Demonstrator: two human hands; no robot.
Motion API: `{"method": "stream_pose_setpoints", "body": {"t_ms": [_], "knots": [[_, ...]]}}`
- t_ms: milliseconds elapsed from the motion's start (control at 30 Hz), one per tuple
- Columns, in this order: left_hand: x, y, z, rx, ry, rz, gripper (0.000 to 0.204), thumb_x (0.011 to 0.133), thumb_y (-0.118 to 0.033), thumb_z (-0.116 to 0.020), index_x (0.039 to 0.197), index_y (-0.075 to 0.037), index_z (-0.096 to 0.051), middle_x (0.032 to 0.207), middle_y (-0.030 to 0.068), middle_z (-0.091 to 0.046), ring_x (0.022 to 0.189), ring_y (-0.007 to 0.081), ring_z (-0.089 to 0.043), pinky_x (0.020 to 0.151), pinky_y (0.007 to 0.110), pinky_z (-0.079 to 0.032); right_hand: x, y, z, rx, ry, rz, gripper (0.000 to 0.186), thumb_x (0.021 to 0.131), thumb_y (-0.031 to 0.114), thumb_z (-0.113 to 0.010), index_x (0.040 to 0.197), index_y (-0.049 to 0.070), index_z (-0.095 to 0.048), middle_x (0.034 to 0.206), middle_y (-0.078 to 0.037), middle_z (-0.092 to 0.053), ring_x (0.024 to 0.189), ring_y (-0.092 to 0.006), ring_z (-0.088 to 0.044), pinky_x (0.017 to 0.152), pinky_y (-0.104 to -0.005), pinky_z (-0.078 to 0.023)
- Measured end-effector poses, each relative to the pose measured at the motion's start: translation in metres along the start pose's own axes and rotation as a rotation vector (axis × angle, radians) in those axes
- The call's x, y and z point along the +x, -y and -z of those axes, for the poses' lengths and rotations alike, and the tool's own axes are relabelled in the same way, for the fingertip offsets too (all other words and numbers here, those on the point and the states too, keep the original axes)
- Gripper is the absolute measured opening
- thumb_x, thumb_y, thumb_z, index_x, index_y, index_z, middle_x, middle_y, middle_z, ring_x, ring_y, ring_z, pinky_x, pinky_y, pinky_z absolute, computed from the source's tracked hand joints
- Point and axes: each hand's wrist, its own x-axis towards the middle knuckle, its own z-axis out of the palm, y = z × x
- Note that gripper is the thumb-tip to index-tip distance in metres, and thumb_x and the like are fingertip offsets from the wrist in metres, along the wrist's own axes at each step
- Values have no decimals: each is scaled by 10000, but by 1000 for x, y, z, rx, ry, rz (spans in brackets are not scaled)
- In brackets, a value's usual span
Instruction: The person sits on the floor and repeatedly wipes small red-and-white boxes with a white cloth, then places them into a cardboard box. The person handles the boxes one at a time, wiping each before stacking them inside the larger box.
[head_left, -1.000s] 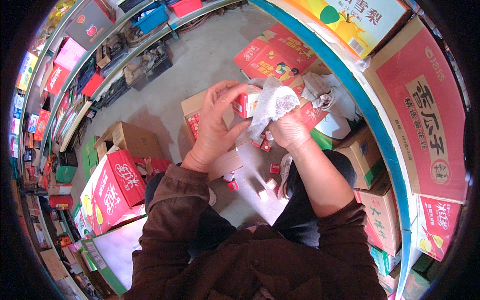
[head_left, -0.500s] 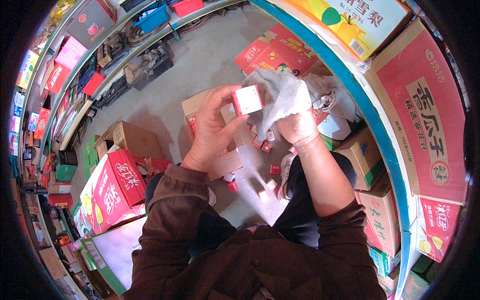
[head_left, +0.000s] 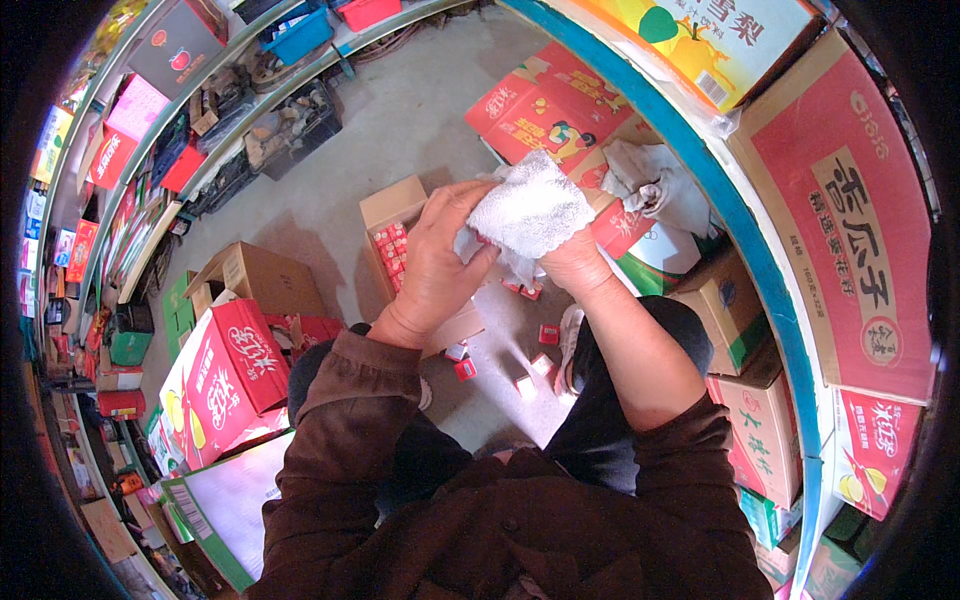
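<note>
My left hand point(head_left: 437, 262) is raised in front of me, fingers and thumb curled round a small red-and-white box that the cloth now hides almost wholly. A grey-white cloth point(head_left: 530, 205) lies over that box. Gripping the cloth from the right is my right hand point(head_left: 578, 265), its fingers mostly covered by the fabric. Below and beyond my left hand an open cardboard carton point(head_left: 394, 204) contains rows of small red-and-white boxes point(head_left: 390, 250). More little boxes lie on the floor between my feet, among them a red one point(head_left: 549, 334).
To my left stand a red-and-white carton point(head_left: 232, 365) and an open brown carton point(head_left: 270, 280). A blue-edged shelf point(head_left: 745, 235) curves along my right, stacked with large cartons point(head_left: 840, 220). Another crumpled cloth point(head_left: 660, 185) lies on boxes ahead right. Loaded shelves point(head_left: 215, 175) line the left.
My right hand has moved left and brought the cloth over the small box, which was in plain sight before. My left hand has stayed nearly in place.
</note>
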Motion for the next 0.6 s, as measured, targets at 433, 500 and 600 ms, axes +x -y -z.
{"method": "stream_pose_setpoints", "body": {"t_ms": [433,500,600], "knots": [[0,3,-5,-50,-52,30,520,611,64,-687,1114,-16,-584,1096,118,-595,1051,249,-569,900,323,-450,3,1,2,-105,87,170,167,812,145,-568,960,94,-629,971,-116,-606,947,-289,-569,838,-382,-453],[-1,1,-4,-28,-38,42,515,616,72,-673,1117,-15,-590,1107,117,-596,1084,242,-559,930,323,-435,2,4,-6,265,32,-79,164,817,161,-580,962,101,-629,989,-118,-607,960,-276,-571,853,-378,-449],[-1,-1,-2,20,-16,43,513,610,49,-692,1110,-20,-597,1121,120,-595,1087,264,-558,944,324,-422,4,3,-2,62,149,-50,218,788,179,-618,995,111,-623,1030,-129,-607,1009,-217,-564,926,-357,-416]]}}
